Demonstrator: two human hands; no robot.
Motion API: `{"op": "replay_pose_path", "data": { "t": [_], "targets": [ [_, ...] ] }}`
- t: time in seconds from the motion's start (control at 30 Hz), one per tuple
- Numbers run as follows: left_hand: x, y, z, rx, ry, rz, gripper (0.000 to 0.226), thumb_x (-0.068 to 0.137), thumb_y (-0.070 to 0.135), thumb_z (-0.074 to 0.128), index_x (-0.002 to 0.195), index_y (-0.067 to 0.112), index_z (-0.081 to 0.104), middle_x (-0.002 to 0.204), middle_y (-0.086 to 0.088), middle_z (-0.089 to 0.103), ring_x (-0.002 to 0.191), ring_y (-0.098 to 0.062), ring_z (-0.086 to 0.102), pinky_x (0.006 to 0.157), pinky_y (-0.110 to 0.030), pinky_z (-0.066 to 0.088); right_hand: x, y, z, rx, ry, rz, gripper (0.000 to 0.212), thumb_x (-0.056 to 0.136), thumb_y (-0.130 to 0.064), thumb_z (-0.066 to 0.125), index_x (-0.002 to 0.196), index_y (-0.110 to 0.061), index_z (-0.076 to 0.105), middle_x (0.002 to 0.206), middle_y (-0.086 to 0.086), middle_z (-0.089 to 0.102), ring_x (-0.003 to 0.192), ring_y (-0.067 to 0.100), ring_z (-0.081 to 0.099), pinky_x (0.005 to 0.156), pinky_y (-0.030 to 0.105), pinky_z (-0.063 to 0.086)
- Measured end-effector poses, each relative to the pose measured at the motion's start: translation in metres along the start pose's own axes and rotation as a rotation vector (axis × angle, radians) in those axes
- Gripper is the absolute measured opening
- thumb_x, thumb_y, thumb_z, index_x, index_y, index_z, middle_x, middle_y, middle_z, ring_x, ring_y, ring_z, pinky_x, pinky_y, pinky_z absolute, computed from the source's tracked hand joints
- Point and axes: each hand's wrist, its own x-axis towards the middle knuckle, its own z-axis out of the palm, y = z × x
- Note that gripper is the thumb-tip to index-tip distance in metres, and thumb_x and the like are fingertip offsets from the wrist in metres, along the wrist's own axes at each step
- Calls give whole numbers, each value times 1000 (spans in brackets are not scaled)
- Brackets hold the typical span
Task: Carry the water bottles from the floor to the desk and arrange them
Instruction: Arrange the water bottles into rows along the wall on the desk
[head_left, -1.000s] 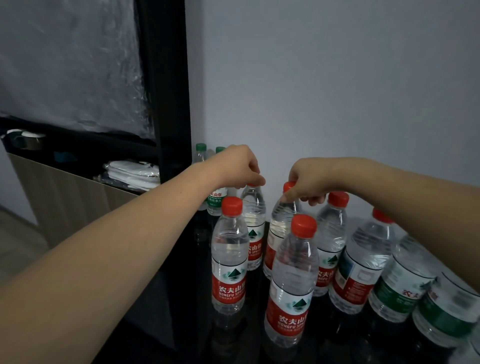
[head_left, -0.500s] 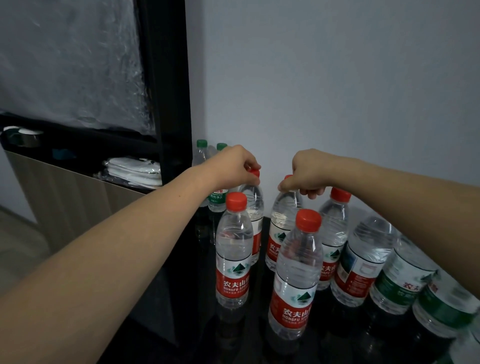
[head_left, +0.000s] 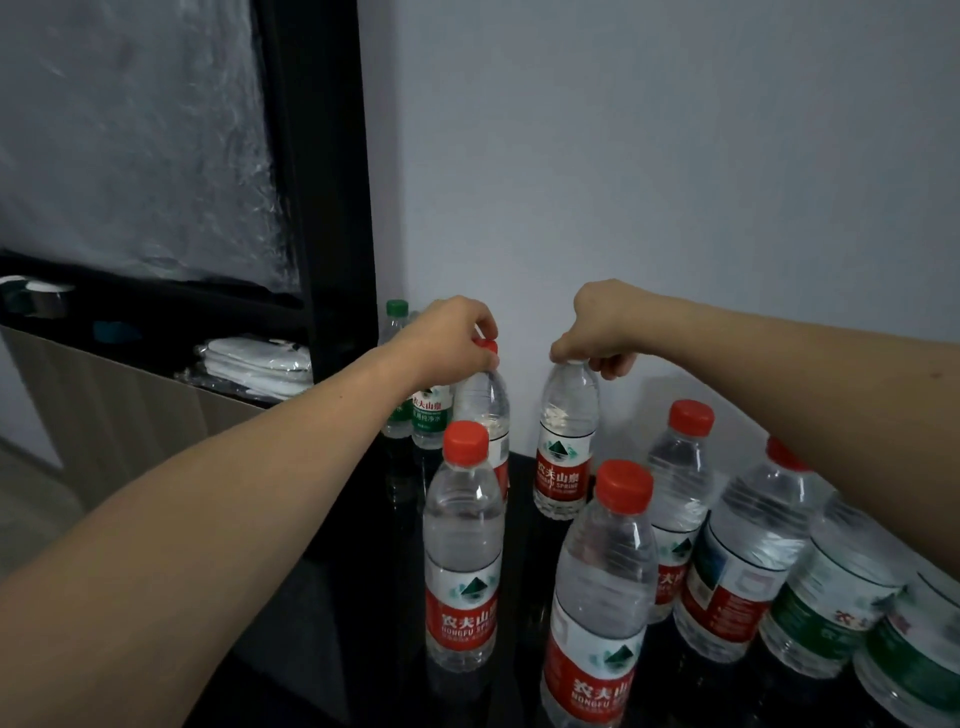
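Several clear water bottles with red caps and red labels stand on a glossy black desk against a grey wall. My left hand pinches the cap of a red-capped bottle at the back. My right hand grips the cap of another bottle, which hangs slightly above the desk near the wall. Two red-capped bottles stand in front. More bottles, some with green labels, line the right side under my right arm.
Two green-capped bottles stand in the corner behind my left hand. A black shelf frame rises at the left, with folded white cloth on a ledge and a plastic-covered panel above.
Both hands have moved farther back toward the wall with their bottles, and the two held bottles now stand farther apart. The view has tilted slightly, so the bottles sit lower in frame.
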Motion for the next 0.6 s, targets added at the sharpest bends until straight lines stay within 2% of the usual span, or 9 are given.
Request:
{"op": "replay_pose_path", "data": {
  "t": [0.1, 0.2, 0.33, 0.6],
  "targets": [
    [22, -8, -4, 10, 36, 7, 30, 79, 27, 78, 106, 19, 67, 97, 6, 59, 89, -13, 59, 75, -26, 47, 19, 0, -2, 33, -5, -7, 23, 79, -19, 67, 74, 3, 62, 60, 12, 70, 52, 27, 70, 49, 31, 57],
    [45, -12, -7, 13, 46, 22, 24, 78, 25, 79, 99, 20, 67, 94, 8, 63, 85, -9, 60, 74, -24, 48, 40, -2, -1, 82, -29, -7, 25, 80, -18, 71, 73, 3, 61, 62, 15, 68, 42, 23, 64, 44, 28, 53],
    [70, -18, 0, 43, 26, 40, 18, 79, 25, 79, 84, 26, 62, 82, 14, 60, 76, -1, 56, 60, -16, 39, 61, -5, 3, 124, -47, -16, 27, 81, -18, 75, 71, 3, 60, 62, 16, 65, 37, 21, 60, 41, 27, 51],
    [89, -34, 27, 57, 5, 56, 21, 83, 23, 75, 101, 21, 65, 96, 4, 64, 87, -13, 61, 75, -26, 48, 86, -9, 24, 110, -70, -47, 31, 82, -21, 76, 73, 4, 60, 63, 14, 65, 35, 18, 60, 39, 25, 50]
  ]
}}
